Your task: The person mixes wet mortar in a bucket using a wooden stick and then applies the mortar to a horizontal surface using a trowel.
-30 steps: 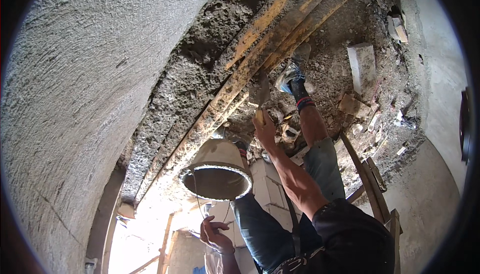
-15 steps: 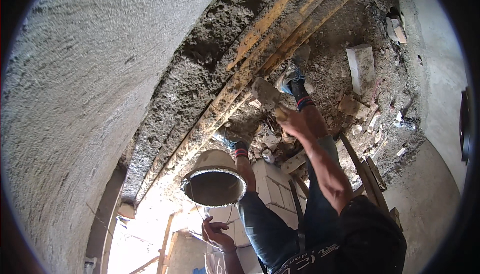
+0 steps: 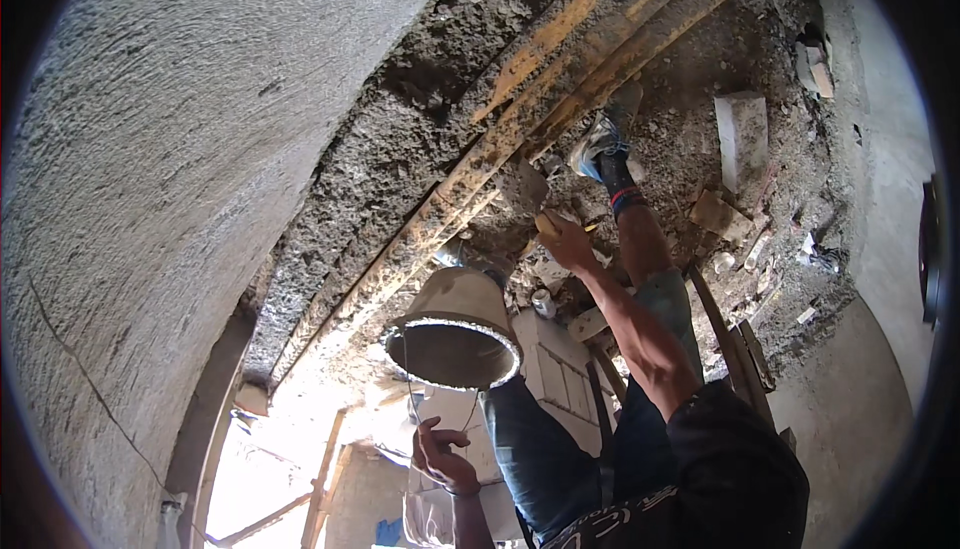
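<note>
My left hand (image 3: 445, 457) has curled fingers on the wire handle (image 3: 410, 399) of a grey, dirt-crusted bucket (image 3: 450, 294), its dark open mouth visible above that hand. My right hand (image 3: 568, 247) grips the wooden handle (image 3: 549, 223) of a trowel, whose mortar-covered blade (image 3: 523, 185) lies against or near the lower edge of rusty, mortar-spattered long rails (image 3: 560, 89). Along them runs a band of rough grey mortar (image 3: 420, 69); whether the blade touches it or the rail is unclear. My legs and one shoe (image 3: 600, 149) show beside the trowel.
A rough plastered wall (image 3: 170, 149) curves along the left. Rubble, a white block (image 3: 740, 144) and a brown brick piece (image 3: 720, 217) lie at right. Stacked white blocks (image 3: 560, 379) are behind my legs. Wooden planks (image 3: 750, 369) lean at right, and a bright opening (image 3: 265, 479) is lower left.
My right hand with the trowel shifted rightward and down, then slightly back up-left, ending right of where it began. The bucket swung down, then up and rightward; my left hand moved slightly right.
</note>
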`<move>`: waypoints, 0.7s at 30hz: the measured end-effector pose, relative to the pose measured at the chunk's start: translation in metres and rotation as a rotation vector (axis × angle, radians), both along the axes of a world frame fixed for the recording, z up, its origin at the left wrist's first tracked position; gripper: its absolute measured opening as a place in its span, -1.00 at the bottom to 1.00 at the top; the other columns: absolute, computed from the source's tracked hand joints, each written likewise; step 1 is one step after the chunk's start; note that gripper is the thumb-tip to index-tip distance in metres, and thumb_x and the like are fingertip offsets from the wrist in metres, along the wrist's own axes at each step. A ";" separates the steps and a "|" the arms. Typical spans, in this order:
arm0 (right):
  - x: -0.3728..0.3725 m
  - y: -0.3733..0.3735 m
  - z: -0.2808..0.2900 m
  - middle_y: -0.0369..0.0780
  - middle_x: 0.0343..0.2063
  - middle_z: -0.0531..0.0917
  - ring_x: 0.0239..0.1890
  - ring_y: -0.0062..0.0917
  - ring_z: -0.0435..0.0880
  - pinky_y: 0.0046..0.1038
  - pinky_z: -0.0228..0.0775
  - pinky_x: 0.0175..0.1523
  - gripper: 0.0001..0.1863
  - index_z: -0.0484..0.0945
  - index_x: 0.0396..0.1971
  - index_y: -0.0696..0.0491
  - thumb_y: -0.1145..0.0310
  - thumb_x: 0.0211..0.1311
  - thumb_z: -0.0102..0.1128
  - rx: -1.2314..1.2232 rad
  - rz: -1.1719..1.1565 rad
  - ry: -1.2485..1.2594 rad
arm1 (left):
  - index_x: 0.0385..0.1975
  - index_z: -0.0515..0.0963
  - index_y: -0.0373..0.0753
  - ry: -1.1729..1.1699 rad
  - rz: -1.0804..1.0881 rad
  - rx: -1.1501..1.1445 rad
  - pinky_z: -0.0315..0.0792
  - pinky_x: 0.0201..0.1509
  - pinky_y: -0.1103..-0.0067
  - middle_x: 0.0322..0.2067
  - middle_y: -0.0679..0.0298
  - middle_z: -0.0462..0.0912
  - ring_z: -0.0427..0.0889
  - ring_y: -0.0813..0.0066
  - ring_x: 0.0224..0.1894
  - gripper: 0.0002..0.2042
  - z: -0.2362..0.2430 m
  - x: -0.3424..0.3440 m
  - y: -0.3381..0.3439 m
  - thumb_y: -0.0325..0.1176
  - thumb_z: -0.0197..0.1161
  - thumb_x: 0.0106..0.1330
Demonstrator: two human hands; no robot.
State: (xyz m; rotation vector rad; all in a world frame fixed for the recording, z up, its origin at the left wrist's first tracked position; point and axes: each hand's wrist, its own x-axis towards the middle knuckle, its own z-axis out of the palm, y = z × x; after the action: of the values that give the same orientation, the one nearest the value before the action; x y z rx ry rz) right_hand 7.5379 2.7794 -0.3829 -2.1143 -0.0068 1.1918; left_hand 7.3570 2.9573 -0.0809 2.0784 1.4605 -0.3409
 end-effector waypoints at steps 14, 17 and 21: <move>0.130 0.065 0.034 -0.24 -0.52 0.64 -0.65 -0.64 0.54 -0.56 0.47 -0.59 -0.50 0.39 0.10 -0.06 0.32 0.10 0.20 -0.093 0.323 -0.400 | -0.40 0.49 -0.40 -0.109 0.517 -0.070 0.11 -0.65 0.70 -0.85 0.30 0.44 0.29 0.64 -0.80 -0.56 -0.009 0.008 0.007 -0.11 -0.18 0.36; 0.205 0.081 0.013 -0.31 -0.43 0.66 -0.49 -0.67 0.58 -0.64 0.47 -0.43 -0.73 0.59 -0.19 -0.14 0.30 0.05 0.25 -0.169 0.646 -0.276 | -0.32 0.47 -0.33 0.055 0.275 0.016 0.12 -0.66 0.65 -0.82 0.35 0.42 0.29 0.66 -0.76 -0.77 -0.012 0.001 0.008 -0.32 -0.09 0.29; 0.294 0.093 0.004 -0.30 -0.28 0.68 -0.38 -0.62 0.60 -0.47 0.46 -0.16 -0.59 0.57 -0.08 -0.16 0.27 -0.03 0.34 -0.261 0.925 -0.209 | -0.29 0.46 -0.27 0.006 0.167 0.091 0.18 -0.61 0.61 -0.82 0.38 0.43 0.29 0.61 -0.76 -0.81 -0.030 -0.005 0.009 -0.37 -0.09 0.27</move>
State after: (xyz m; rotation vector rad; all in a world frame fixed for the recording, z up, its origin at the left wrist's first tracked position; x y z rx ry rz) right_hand 7.8315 2.8723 -0.3792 -2.5364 -1.0735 1.5041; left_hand 7.3515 2.9660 -0.1106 2.0085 1.6686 -0.2193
